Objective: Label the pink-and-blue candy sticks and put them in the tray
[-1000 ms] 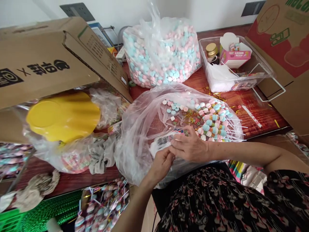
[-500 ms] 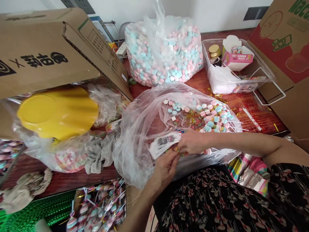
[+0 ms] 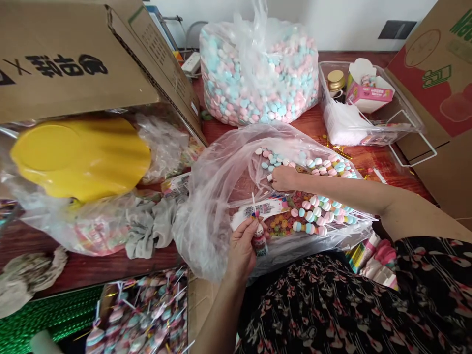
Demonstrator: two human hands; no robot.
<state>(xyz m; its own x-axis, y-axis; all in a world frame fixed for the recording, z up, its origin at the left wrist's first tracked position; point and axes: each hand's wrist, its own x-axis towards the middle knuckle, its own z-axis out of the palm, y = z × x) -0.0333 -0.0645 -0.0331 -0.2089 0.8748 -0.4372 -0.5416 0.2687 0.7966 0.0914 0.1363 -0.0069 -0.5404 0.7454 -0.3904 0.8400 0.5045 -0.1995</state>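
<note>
The left hand [image 3: 242, 250] is closed around a thin white plastic stick [image 3: 253, 205] threaded with a short stack of pastel candies [image 3: 260, 242], gripping low on the stick, just beside a printed white paper strip [image 3: 260, 210]. The right hand [image 3: 283, 178] reaches across, its fingers bunched and closed over the loose pink and blue candies [image 3: 275, 160] inside a crumpled clear plastic bag [image 3: 206, 231]. Whatever it pinches is hidden.

The bag lies near the front edge of a reddish wood-grain tabletop [image 3: 313, 120], and also holds rows of finished candy sticks [image 3: 313, 214]. The candies look light, small and probably brittle, so a stick seems best held by its bare shaft, as the slender plastic could flex under sideways pressure.

Behind, a bulging bag of pastel candies [image 3: 258, 73] sits at the back edge. A clear plastic bin [image 3: 405, 118] stands toward the right corner, holding a pink paper carton [image 3: 368, 93]. To the left are a bright yellow plastic dome [image 3: 77, 152], a brown cardboard box [image 3: 73, 64] and a grey cloth [image 3: 149, 228]. Below the front edge lies a heap of wrapped candy sticks [image 3: 140, 314].
</note>
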